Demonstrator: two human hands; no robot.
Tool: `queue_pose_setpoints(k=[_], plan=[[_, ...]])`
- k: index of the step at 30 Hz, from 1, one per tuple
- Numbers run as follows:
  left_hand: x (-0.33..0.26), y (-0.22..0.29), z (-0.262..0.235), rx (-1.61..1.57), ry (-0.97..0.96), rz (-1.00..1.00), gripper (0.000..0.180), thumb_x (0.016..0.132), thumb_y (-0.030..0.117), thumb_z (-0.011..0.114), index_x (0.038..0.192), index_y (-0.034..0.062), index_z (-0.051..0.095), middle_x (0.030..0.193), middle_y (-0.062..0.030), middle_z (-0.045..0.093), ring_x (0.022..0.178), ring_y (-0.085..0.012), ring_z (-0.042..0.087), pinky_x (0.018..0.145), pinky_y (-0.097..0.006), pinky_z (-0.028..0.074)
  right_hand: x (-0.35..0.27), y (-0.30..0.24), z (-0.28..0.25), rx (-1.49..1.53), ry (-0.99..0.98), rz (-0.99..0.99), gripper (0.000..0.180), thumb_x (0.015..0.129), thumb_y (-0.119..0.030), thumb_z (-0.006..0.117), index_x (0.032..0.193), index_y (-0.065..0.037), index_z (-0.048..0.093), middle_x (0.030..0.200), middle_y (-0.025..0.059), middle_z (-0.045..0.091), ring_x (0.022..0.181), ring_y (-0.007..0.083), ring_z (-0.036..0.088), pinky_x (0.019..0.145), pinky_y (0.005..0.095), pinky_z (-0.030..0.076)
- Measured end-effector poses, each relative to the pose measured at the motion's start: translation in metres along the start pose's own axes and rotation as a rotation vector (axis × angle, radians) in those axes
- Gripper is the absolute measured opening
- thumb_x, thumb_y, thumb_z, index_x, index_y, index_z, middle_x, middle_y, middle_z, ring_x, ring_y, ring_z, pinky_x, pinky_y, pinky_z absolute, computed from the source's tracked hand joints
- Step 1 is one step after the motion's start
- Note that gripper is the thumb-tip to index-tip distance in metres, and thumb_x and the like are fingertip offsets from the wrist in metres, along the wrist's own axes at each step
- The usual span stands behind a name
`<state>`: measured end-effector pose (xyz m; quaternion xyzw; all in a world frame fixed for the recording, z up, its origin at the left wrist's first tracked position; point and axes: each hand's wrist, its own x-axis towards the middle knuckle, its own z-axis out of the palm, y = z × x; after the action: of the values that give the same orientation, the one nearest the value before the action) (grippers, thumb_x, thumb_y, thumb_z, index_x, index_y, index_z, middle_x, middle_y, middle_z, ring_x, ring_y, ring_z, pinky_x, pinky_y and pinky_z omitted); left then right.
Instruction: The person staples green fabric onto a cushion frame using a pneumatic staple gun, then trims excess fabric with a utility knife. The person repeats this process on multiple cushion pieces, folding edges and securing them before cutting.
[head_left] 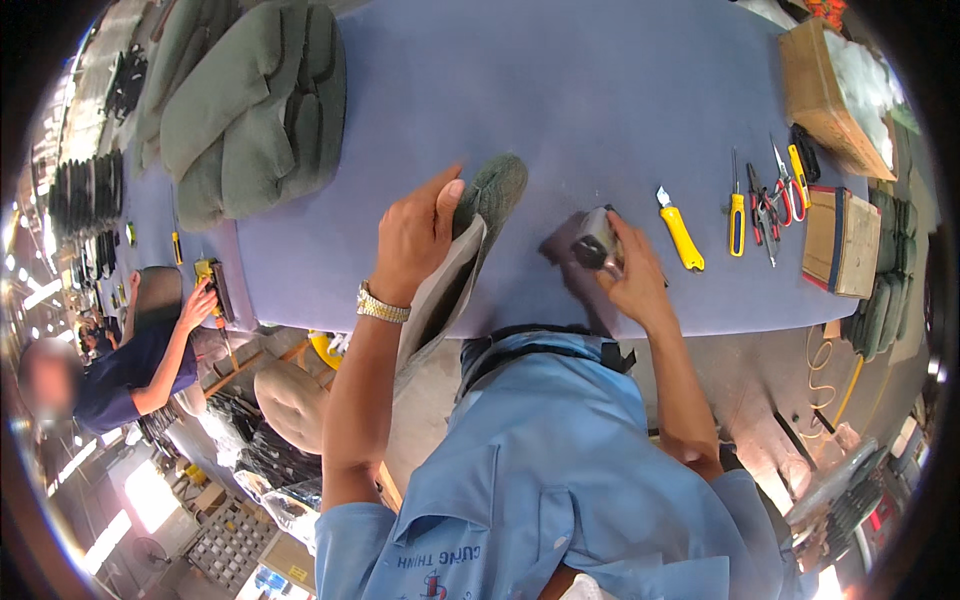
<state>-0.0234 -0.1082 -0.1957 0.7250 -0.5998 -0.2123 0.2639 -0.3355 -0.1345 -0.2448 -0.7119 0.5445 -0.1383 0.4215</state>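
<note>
My left hand [415, 235], with a gold watch at the wrist, is closed on the edge of a dark green padded cushion [497, 185]. This cushion stands tilted on edge near the table's front, its pale underside [440, 285] partly turned toward me. To its right, my right hand [635, 265] grips a black and silver tool that looks like a staple gun [597, 238], low over the table and apart from the cushion. Motion blur and my fingers hide part of the tool.
The blue-grey table [560, 90] bears a pile of green cushions [255, 110] at left. A yellow utility knife [681, 230], screwdriver [737, 215], pliers [765, 210] and scissors [787, 190] lie at right beside cardboard boxes [835, 95]. A co-worker [150, 370] works at far left.
</note>
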Motion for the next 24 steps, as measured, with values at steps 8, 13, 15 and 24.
queue_pose_setpoints(k=[8,13,15,24], plan=[[-0.011,0.011,0.017,0.129,0.117,0.068,0.039,0.109,0.037,0.053,0.117,0.0060,0.075,0.099,-0.0197,0.076,0.083,-0.0384,0.073,0.072,-0.044,0.058,0.008,-0.106,0.038,0.184,0.135,-0.260,0.045,0.083,-0.032,0.082,0.110,-0.003,0.061,0.113,0.0163,0.062,0.106,0.0375,0.066,0.086,0.0472,0.054],[-0.023,0.027,0.029,0.116,0.180,0.183,0.035,0.107,0.034,0.057,0.119,0.0059,0.074,0.098,-0.0177,0.076,0.082,-0.0358,0.074,0.071,-0.042,0.060,0.025,-0.086,0.045,0.132,0.166,-0.200,0.030,0.090,-0.027,0.074,0.099,-0.002,0.061,0.103,0.0154,0.062,0.086,0.0360,0.067,0.074,0.0465,0.054],[-0.027,0.031,0.031,0.126,0.155,0.196,0.034,0.104,0.033,0.061,0.121,0.0053,0.073,0.100,-0.0169,0.076,0.085,-0.0349,0.074,0.073,-0.041,0.060,0.026,-0.074,0.051,0.227,0.241,-0.232,0.024,0.095,-0.023,0.070,0.097,-0.001,0.062,0.101,0.0138,0.063,0.081,0.0308,0.065,0.072,0.0425,0.053],[-0.035,0.049,0.037,0.118,0.074,0.300,0.054,0.087,0.040,0.081,0.126,0.0053,0.070,0.112,-0.0152,0.076,0.096,-0.0339,0.074,0.081,-0.041,0.060,0.022,-0.033,0.084,0.919,0.268,0.037,0.024,0.105,-0.021,0.063,0.106,0.002,0.071,0.100,0.0021,0.067,0.084,0.0086,0.053,0.075,0.0268,0.045]])
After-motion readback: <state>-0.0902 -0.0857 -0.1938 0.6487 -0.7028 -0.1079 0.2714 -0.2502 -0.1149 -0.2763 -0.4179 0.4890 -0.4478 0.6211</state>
